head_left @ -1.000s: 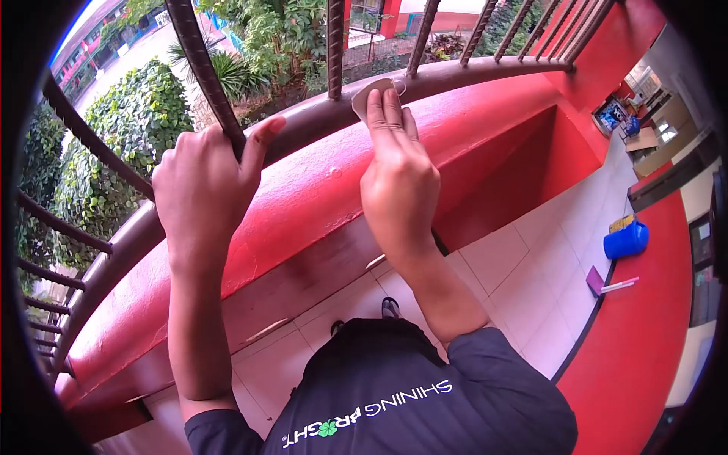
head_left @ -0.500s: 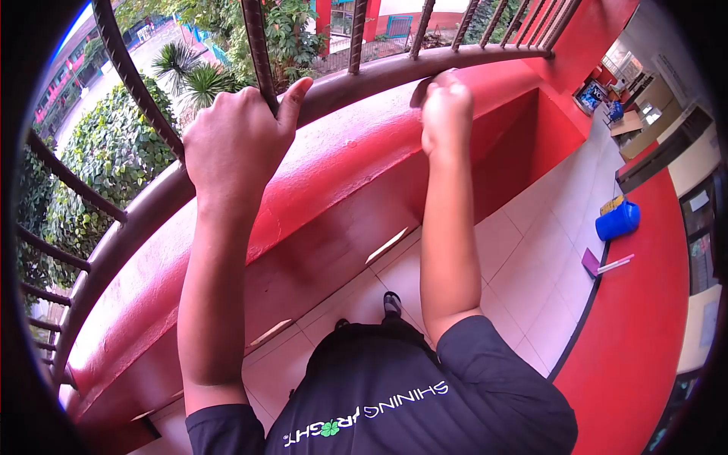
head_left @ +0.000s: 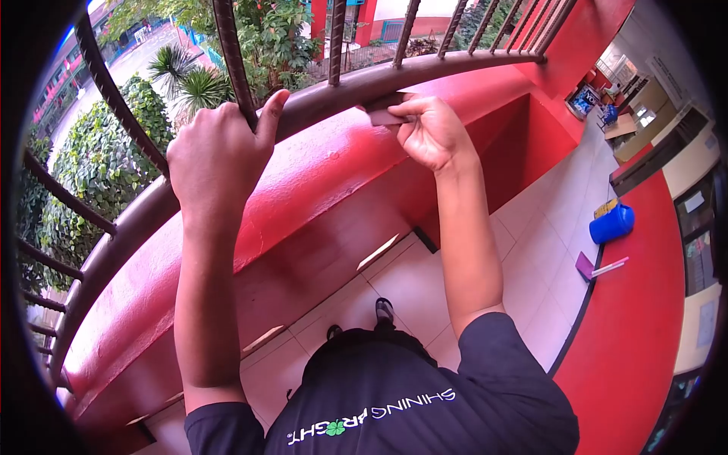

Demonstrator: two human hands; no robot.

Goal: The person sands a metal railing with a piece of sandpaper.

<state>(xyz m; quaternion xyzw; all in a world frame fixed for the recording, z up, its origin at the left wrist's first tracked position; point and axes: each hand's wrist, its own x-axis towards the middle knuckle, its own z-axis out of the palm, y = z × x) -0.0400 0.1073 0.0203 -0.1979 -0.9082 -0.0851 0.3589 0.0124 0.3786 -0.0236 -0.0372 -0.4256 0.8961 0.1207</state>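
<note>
My left hand (head_left: 220, 152) is wrapped over the dark metal railing (head_left: 322, 104), at the foot of one of its ribbed upright bars, with the thumb lying to the right of the bar. Farther right, my right hand (head_left: 434, 135) is turned with its palm partly showing and pinches a thin, flat brown sheet (head_left: 387, 116), which looks bent or folded. That sheet is against the underside of the railing, just above the glossy red ledge (head_left: 334, 163). What it is made of I cannot make out.
Below the ledge runs a tiled floor (head_left: 523, 273), where my feet stand. On the right, a red bench-like surface (head_left: 637, 326) carries a blue container (head_left: 612, 224) and a purple dustpan (head_left: 585, 267) with a pale handle. Leafy bushes (head_left: 106, 152) grow beyond the bars.
My right hand has moved left along the railing and turned, so more of the brown sheet shows. My left hand keeps its grip, while the view has shifted slightly.
</note>
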